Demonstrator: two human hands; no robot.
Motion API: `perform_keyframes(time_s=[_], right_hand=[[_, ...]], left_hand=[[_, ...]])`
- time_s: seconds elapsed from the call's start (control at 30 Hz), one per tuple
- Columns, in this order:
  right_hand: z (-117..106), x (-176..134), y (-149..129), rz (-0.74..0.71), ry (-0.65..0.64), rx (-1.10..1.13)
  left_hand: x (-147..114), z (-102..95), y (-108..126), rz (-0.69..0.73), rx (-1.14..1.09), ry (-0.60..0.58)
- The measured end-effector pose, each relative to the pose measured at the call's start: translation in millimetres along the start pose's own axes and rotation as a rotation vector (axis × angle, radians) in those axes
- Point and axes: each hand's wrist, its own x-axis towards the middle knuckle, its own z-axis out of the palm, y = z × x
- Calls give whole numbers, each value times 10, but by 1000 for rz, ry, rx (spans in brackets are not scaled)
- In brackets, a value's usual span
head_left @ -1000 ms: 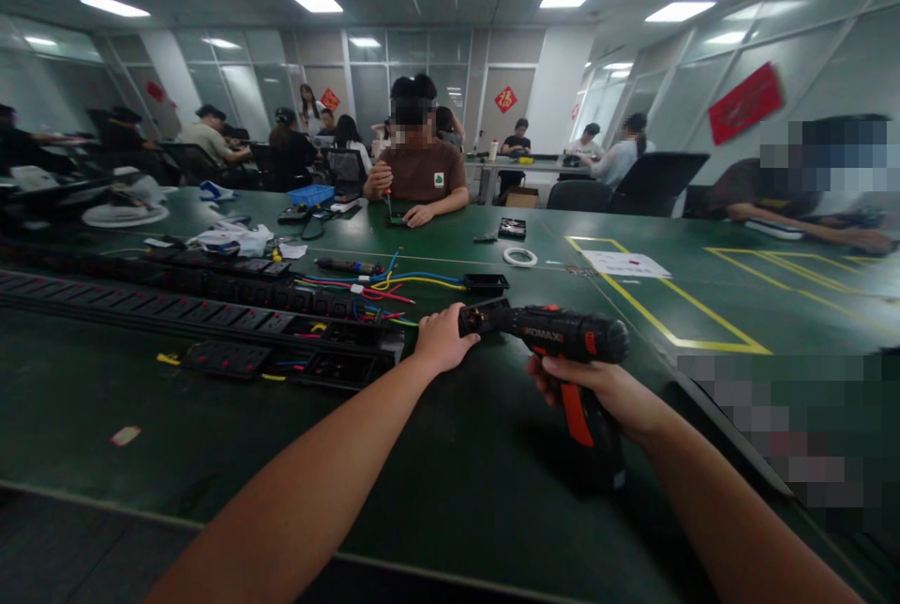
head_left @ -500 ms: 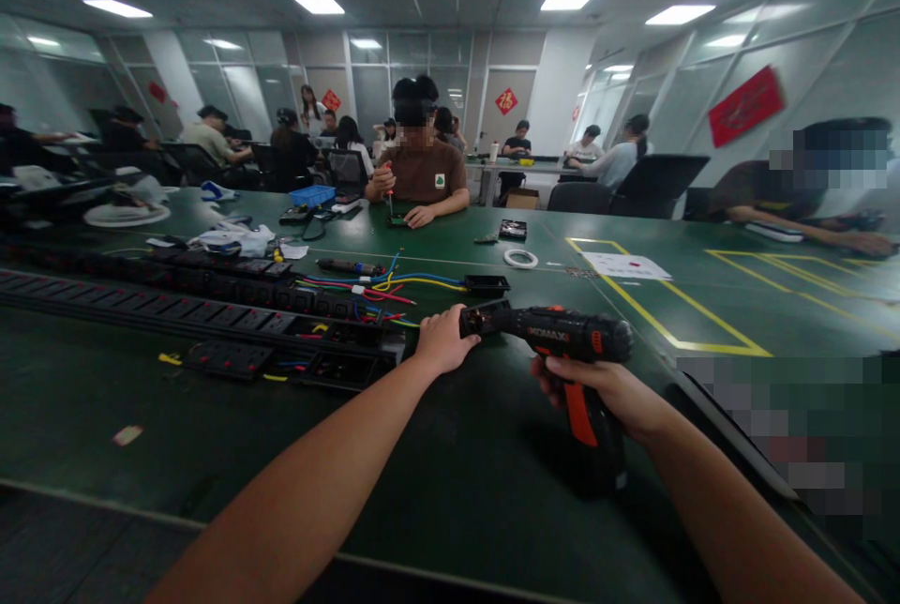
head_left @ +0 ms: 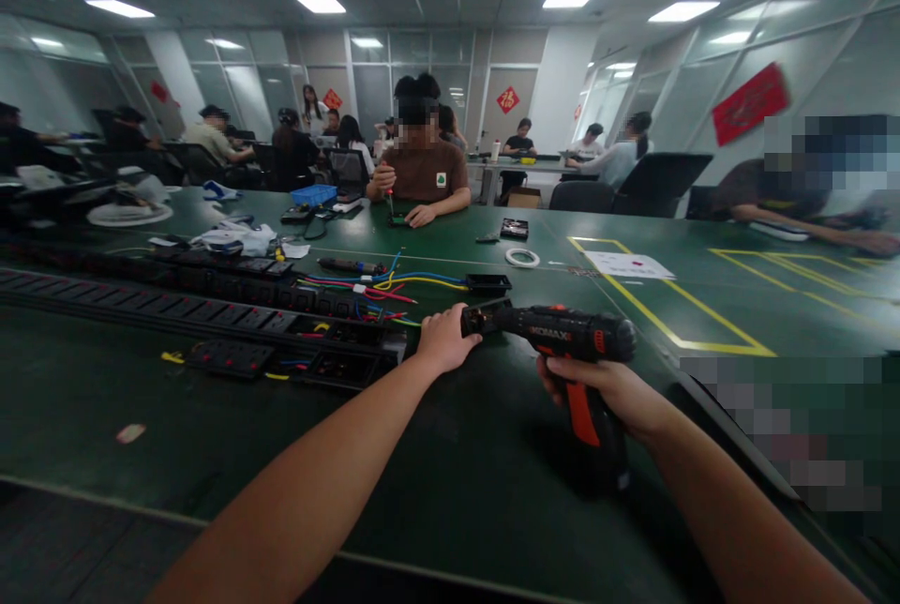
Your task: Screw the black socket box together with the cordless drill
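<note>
My right hand [head_left: 597, 384] is wrapped round the grip of a black and orange cordless drill [head_left: 573, 332]. The drill lies level and its nose points left, into or against a small black plastic box [head_left: 482, 315]; the exact contact is too dark to make out. My left hand [head_left: 448, 341] grips that box at its left end, thumb on the near side. Just behind stands a second black box [head_left: 488, 283] with blue and yellow wires [head_left: 422, 278] running into it. Long black power strips [head_left: 211, 309] lie to the left of my left hand.
A pen-shaped black tool [head_left: 350, 265], a roll of white tape [head_left: 522, 258] and a printed sheet [head_left: 629, 265] lie beyond my hands on the green table [head_left: 422, 482]. Across it a person [head_left: 422, 168] holds a screwdriver over a small part. A blue basket [head_left: 313, 195] stands farther left.
Both hands keep their hold, with the drill still at the box. The whole view has shifted very slightly; nothing else has visibly moved.
</note>
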Motion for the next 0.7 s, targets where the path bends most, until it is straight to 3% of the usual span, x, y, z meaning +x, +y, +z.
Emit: perform_keyframes(time_s=[0.7], right_hand=[[27,-19,-31,-26,-12,-77]], left_hand=[[-29,-52,20,-4,-7,-22]])
